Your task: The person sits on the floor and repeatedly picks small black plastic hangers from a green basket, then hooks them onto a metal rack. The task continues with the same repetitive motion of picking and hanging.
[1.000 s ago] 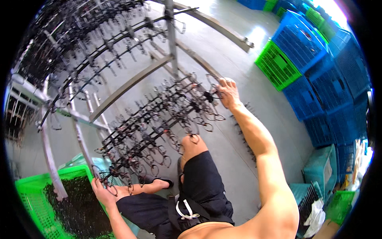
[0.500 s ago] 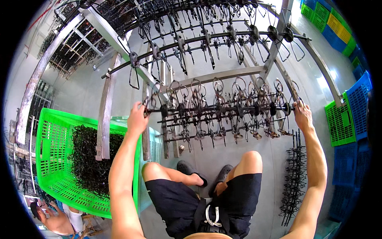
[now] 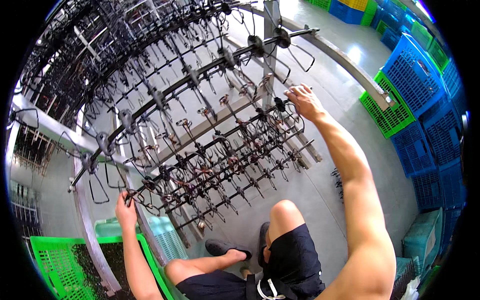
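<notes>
Both hands are at work here: the left hand [image 3: 125, 212] has its fingers pinched at the near end of a dark bar [image 3: 200, 149], and the right hand [image 3: 306, 104] is curled at the far end, though its exact hold I can't make out. That bar, crowded with wire pieces, slants up to the right, below an upper bar [image 3: 210, 65] on the metal rack [image 3: 270, 15]. Upper rows look filled already; this one isn't released, and whether the rack bears any of its weight I can't tell. More loaded bars [image 3: 239, 190] run beneath, possibly separate. Compared with half a second ago, the view has swung: a bar that ran nearly level is now steeply tilted across the picture, the green crate [image 3: 50, 270] has slid to the bottom edge, and the co-worker at lower left is gone from sight. Both hands remain at the ends.
</notes>
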A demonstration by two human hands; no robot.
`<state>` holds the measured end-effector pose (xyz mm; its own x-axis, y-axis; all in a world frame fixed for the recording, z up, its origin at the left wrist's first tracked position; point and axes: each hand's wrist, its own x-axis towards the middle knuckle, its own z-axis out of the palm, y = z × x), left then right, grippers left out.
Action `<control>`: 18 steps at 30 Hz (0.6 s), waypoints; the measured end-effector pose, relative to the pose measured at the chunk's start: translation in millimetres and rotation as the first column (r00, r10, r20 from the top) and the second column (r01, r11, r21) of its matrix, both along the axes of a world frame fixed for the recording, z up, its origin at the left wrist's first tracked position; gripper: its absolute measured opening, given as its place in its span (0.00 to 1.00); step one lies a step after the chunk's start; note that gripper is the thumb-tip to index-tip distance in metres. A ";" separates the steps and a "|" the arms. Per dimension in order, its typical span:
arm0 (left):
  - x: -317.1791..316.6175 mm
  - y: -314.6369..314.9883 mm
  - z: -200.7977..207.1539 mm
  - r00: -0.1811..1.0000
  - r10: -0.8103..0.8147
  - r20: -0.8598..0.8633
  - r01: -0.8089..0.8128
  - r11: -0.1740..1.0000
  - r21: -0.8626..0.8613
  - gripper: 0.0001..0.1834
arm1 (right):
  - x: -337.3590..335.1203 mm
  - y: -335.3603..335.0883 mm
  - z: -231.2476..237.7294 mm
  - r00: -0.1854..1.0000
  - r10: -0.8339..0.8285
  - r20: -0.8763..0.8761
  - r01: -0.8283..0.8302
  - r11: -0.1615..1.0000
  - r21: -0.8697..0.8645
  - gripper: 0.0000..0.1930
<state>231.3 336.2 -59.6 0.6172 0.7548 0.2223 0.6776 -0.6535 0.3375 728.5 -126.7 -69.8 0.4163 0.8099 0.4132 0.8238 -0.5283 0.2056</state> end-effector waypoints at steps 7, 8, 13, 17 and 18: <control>-38.1 -69.5 37.7 0.949 0.196 0.249 -0.112 0.942 -0.315 0.06 | 23.4 22.0 -20.0 0.984 -0.102 -0.145 0.102 0.995 -0.003 0.15; -47.1 -79.7 38.7 0.936 0.266 0.230 -0.159 0.904 -0.397 0.06 | 19.3 23.3 -20.3 0.983 -0.103 -0.152 0.105 0.994 0.003 0.16; -58.8 -129.3 61.4 0.888 0.163 0.430 0.106 0.838 -0.536 0.07 | 26.5 20.2 -8.7 0.960 -0.075 -0.271 0.163 0.933 0.320 0.18; -19.5 -163.1 124.4 0.722 0.169 0.671 0.217 0.865 -0.452 0.11 | 16.4 66.0 78.1 0.175 0.854 -0.489 0.643 0.277 0.714 0.18; -17.3 -148.2 120.9 0.643 0.167 0.747 0.190 0.910 -0.368 0.11 | 6.0 70.9 110.8 -0.027 0.888 -0.458 0.669 0.357 0.652 0.24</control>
